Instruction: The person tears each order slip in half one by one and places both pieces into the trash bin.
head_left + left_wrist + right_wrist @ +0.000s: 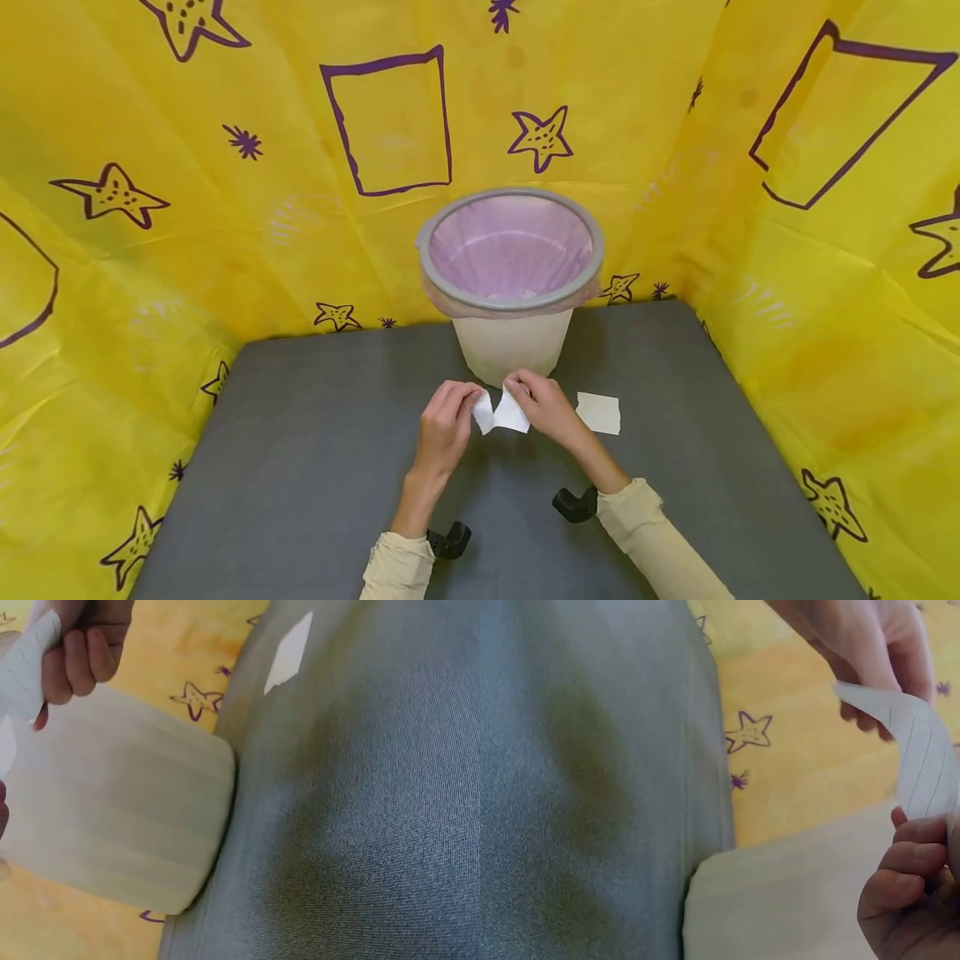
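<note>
In the head view, a white sheet of paper (512, 414) with a V-shaped gap at its top spans between both hands. Thumb and fingers of my left hand (446, 421) pinch its left part; my right hand (546, 406) pinches the right part. Faint ruled lines show on the paper (926, 750) in the right wrist view, where it bends between the left hand (877, 645) above and the right hand (907, 892) below. Whether the two parts are still joined, I cannot tell for certain. In the left wrist view, the right hand (82, 656) grips its side of the paper (30, 667).
A pale waste bin (513, 346) with grey rim and pinkish liner stands just beyond the hands; whitish bits show inside. Another paper piece (598, 413) lies on the grey tabletop (315, 467), right of the hands. Yellow patterned cloth (285, 167) surrounds the table's back and sides.
</note>
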Demonstrator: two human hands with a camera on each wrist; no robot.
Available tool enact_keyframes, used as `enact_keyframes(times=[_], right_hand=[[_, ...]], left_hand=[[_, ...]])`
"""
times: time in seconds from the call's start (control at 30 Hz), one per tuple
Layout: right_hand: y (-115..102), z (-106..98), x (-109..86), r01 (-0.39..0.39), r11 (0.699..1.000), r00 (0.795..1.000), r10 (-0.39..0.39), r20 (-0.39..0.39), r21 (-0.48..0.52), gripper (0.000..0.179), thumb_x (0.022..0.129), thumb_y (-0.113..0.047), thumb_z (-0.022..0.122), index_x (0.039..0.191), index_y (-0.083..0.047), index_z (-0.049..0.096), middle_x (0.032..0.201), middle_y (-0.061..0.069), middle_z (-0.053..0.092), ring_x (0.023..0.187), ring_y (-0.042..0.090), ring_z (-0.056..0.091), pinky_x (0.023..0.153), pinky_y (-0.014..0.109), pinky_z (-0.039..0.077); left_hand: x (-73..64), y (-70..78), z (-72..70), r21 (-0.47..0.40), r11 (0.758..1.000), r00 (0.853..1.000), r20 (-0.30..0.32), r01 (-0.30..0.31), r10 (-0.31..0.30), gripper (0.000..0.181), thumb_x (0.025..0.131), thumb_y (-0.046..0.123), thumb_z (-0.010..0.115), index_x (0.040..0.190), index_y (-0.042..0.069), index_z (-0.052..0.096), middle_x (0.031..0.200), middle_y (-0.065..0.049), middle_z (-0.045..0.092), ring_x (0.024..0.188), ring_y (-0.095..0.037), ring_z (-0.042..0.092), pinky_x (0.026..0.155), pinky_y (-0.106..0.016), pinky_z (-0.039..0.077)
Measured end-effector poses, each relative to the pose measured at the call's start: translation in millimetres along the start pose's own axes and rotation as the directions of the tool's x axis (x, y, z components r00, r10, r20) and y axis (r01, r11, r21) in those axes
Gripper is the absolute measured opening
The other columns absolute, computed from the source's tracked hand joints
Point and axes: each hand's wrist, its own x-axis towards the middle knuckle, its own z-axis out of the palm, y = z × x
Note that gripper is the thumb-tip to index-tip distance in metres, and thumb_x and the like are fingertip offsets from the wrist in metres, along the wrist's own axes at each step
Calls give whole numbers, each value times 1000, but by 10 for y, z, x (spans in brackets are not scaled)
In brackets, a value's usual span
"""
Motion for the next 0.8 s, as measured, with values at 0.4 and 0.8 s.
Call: enact_keyframes(times=[0.4,0.8], right_hand=[[-50,69,95,27,994,982,-46,-182,-104,12,98,-12,57,92,-5,65,75,7,67,60,11,53,55,23,44],[446,-326,53,-168,983,981,160,-114,-68,18,97,-14,57,99,-1,69,85,16,71,59,9,53,53,22,43]], left_hand=[[56,39,10,-244,897,920,-45,369,-390,7,95,8,60,95,2,64,78,-11,65,63,-11,56,56,-18,46],[-65,-507,-283,-63,734,707,332,677,-624,17,97,16,59,101,3,69,89,-14,71,75,-14,63,63,-21,49]])
